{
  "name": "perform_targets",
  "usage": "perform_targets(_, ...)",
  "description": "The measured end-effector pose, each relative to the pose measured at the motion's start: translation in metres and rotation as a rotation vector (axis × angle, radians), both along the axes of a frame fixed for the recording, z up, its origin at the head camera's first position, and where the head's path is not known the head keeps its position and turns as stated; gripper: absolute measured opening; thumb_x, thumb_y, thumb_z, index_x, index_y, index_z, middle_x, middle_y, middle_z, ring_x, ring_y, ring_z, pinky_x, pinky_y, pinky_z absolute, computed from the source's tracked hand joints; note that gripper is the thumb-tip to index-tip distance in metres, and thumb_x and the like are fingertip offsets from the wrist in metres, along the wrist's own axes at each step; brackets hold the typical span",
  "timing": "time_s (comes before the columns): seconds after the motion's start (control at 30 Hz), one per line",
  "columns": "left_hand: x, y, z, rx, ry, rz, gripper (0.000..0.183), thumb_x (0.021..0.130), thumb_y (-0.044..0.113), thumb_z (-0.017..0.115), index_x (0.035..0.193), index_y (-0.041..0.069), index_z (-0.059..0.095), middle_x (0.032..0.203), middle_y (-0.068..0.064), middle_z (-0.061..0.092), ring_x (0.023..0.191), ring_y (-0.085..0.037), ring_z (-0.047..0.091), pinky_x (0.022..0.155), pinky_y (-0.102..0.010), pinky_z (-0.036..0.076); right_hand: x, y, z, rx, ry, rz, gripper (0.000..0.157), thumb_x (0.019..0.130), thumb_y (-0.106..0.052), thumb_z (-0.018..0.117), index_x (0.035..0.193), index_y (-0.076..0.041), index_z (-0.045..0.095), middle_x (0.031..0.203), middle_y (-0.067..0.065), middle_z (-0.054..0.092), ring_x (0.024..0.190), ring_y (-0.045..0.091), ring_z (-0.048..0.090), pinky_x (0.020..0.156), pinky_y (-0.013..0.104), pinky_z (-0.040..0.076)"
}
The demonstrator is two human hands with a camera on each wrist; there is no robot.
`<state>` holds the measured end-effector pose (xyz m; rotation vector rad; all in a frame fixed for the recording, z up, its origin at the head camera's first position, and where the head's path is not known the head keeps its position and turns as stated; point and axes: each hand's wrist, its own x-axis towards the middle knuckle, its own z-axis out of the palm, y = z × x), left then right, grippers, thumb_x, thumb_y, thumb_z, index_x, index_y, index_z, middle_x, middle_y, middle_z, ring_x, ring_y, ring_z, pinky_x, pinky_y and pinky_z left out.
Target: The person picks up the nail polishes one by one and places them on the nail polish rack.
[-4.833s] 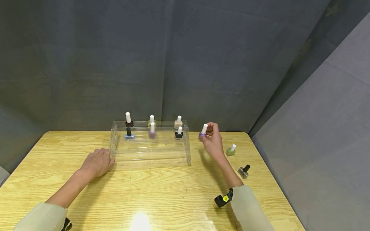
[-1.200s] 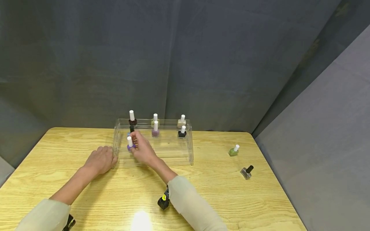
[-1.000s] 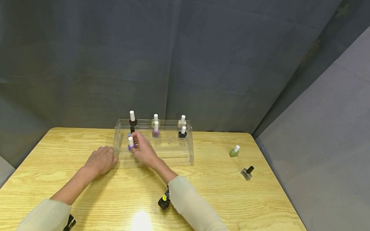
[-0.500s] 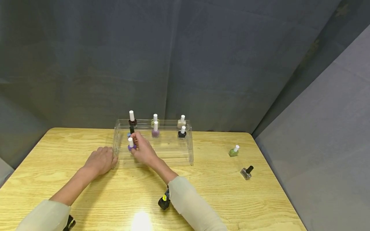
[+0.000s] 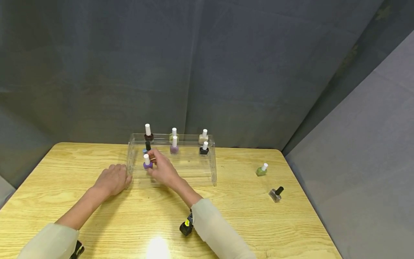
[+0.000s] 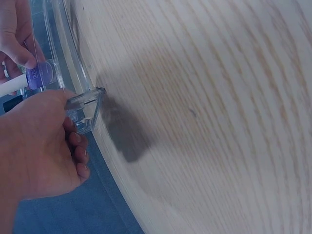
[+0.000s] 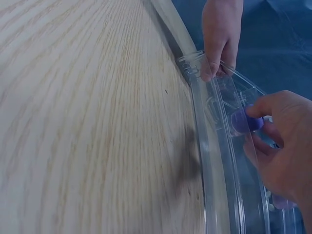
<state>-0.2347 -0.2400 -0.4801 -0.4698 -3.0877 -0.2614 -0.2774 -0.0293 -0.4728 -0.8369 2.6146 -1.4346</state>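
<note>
A clear tiered display rack (image 5: 181,176) stands on the table. My left hand (image 5: 112,179) grips its left end; in the left wrist view, curled fingers (image 6: 80,155) lie against the clear end panel. A purple nail polish bottle (image 5: 147,165) with a white cap stands upright at the left of a middle tier, in front of a blue bottle (image 5: 145,151) with a black cap. My right hand (image 5: 164,169) is around the purple bottle with loosened fingers. In the right wrist view, one fingertip (image 7: 253,112) is at the purple bottle (image 7: 242,122), while other fingers stand apart from it.
On the upper tiers are a dark red bottle (image 5: 149,137), a yellow-green one (image 5: 171,137), a cream one (image 5: 203,138), a mauve one (image 5: 174,149) and a black one (image 5: 203,151). A green bottle (image 5: 261,171) and a clear bottle (image 5: 275,195) are on the table at right.
The right hand has carried the purple bottle from right of the rack to its left side. In the last half second, its fingers have loosened and drawn slightly right. The left hand stays put.
</note>
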Motion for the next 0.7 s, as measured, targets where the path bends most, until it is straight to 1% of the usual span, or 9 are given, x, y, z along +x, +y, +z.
perform_targets(0.1,0.000,0.000,0.001,0.002,-0.002,-0.007,0.035,0.100,0.024,0.053,0.102,-0.011,0.053,0.092,-0.019,0.056,0.087,-0.037,0.053,0.076,-0.055,0.045,0.001,0.006,0.002,0.025,0.003,-0.008,0.046,0.086,0.006,0.070,0.125,-0.012,0.052,0.128,0.005,0.060,0.114,0.020,0.061,0.098,0.025,0.045)
perform_targets(0.2,0.000,-0.001,0.001,-0.001,0.003,-0.014,0.033,0.100,0.024,0.053,0.098,-0.009,0.053,0.089,-0.017,0.055,0.085,-0.036,0.052,0.074,-0.053,0.045,0.002,0.014,0.006,0.060,0.016,-0.010,0.045,0.088,0.004,0.069,0.127,-0.011,0.052,0.130,0.005,0.059,0.118,0.024,0.059,0.099,0.024,0.043)
perform_targets(0.33,-0.001,-0.001,0.001,-0.003,0.018,-0.021,0.032,0.100,0.024,0.053,0.094,-0.007,0.053,0.086,-0.015,0.054,0.082,-0.035,0.052,0.072,-0.053,0.046,0.004,0.025,0.013,0.084,0.023,-0.011,0.045,0.090,0.001,0.068,0.131,-0.009,0.053,0.132,0.005,0.058,0.119,0.022,0.058,0.099,0.025,0.043)
perform_targets(0.47,0.000,-0.002,0.001,-0.001,0.017,-0.020,0.032,0.100,0.024,0.054,0.096,-0.009,0.053,0.087,-0.016,0.054,0.083,-0.035,0.053,0.073,-0.053,0.046,0.006,0.035,0.022,0.089,0.032,0.000,0.042,0.091,-0.001,0.068,0.131,-0.005,0.056,0.131,0.006,0.059,0.117,0.022,0.058,0.098,0.030,0.046)
perform_targets(0.6,0.001,-0.002,0.001,0.007,0.026,-0.021,0.030,0.099,0.023,0.054,0.092,-0.007,0.053,0.085,-0.015,0.053,0.081,-0.035,0.052,0.072,-0.053,0.046,0.009,0.046,0.033,0.086,0.055,0.013,0.038,0.093,-0.002,0.067,0.129,-0.005,0.057,0.129,0.008,0.059,0.116,0.023,0.059,0.096,0.027,0.047)
perform_targets(0.7,0.001,-0.001,0.002,0.014,0.028,-0.020,0.029,0.099,0.023,0.054,0.090,-0.005,0.053,0.084,-0.015,0.053,0.081,-0.035,0.052,0.071,-0.053,0.046,0.013,0.056,0.043,0.091,0.072,0.015,0.037,0.094,-0.004,0.067,0.129,-0.006,0.057,0.128,0.007,0.059,0.115,0.021,0.059,0.095,0.024,0.046)
